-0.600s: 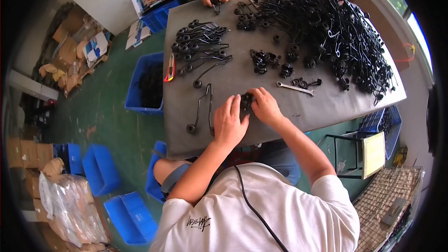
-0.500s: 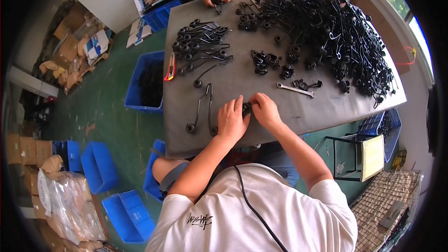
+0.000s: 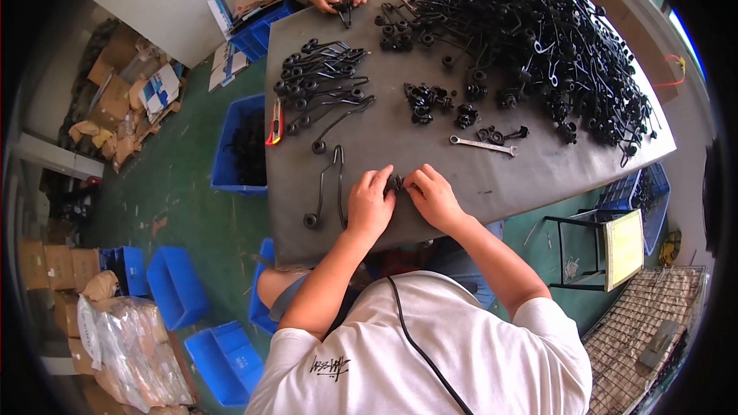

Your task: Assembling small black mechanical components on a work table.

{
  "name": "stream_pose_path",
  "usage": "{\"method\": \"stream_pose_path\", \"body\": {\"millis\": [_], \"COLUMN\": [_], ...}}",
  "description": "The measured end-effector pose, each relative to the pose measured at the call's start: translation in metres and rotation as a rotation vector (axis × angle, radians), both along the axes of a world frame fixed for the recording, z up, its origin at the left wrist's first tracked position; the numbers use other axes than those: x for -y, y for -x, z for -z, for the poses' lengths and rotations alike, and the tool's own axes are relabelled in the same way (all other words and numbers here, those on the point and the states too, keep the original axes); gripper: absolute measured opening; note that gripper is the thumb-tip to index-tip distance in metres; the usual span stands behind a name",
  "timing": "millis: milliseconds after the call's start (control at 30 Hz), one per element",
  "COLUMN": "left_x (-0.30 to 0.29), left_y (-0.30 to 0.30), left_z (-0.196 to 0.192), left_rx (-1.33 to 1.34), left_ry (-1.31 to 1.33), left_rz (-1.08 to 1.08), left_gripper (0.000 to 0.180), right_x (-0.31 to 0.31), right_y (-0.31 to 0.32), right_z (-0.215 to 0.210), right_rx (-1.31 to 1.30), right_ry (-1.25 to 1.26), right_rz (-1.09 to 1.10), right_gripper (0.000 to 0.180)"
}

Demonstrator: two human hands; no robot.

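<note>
My left hand (image 3: 371,206) and my right hand (image 3: 435,200) meet near the table's front edge. Between their fingertips is a small black part (image 3: 394,183), mostly covered, perhaps a clamp or bushing. The left fingers close around it, while the right thumb and fingers pinch at its right side. Left of my hands lies a bent black rod (image 3: 318,184) with round ends, partly behind my left hand. Beyond it are several similar black rods (image 3: 323,81) in a stack. A combination wrench (image 3: 484,145) rests to the right, beside loose small black fittings (image 3: 501,135).
A huge tangle of black rods and fittings (image 3: 553,54) covers the table's far right. A red utility knife (image 3: 274,123) lies by the left edge. Across the table, another person's hands (image 3: 342,1) handle a black part. Blue bins (image 3: 175,286) and a chair (image 3: 621,250) stand around.
The whole view has shifted slightly. My hands stay together at the small black part, with the right fingers a little more bent around its side. The person opposite still handles a black part.
</note>
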State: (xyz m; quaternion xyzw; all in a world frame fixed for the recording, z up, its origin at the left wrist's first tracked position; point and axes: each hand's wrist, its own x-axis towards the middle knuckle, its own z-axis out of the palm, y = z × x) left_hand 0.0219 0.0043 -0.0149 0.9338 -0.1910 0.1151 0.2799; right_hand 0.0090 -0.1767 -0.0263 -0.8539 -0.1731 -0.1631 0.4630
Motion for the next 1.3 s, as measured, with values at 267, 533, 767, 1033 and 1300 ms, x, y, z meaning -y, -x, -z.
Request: {"method": "stream_pose_path", "body": {"millis": [267, 533, 767, 1033, 1300], "left_x": [0.009, 0.018, 0.02, 0.026, 0.027], "left_y": [-0.008, -0.012, -0.014, -0.017, -0.017], "left_z": [-0.007, -0.005, -0.003, -0.003, -0.002], "left_rx": [0.034, 0.097, 0.094, 0.106, 0.101], "left_ry": [-0.005, -0.018, -0.008, -0.034, -0.033], "left_rz": [0.045, 0.09, 0.074, 0.061, 0.067], "left_gripper": [0.047, 0.045, 0.046, 0.045, 0.045], "right_x": [0.015, 0.03, 0.029, 0.032, 0.04], "right_y": [-0.006, -0.012, -0.013, -0.011, -0.014], "right_z": [-0.015, -0.01, -0.01, -0.014, -0.014], "right_rx": [-0.238, -0.256, -0.216, -0.181, -0.222], "right_ry": [-0.071, 0.026, 0.003, -0.106, -0.037], "right_rz": [0.012, 0.04, 0.045, -0.029, -0.047], "right_gripper": [0.012, 0.016, 0.015, 0.017, 0.015]}}
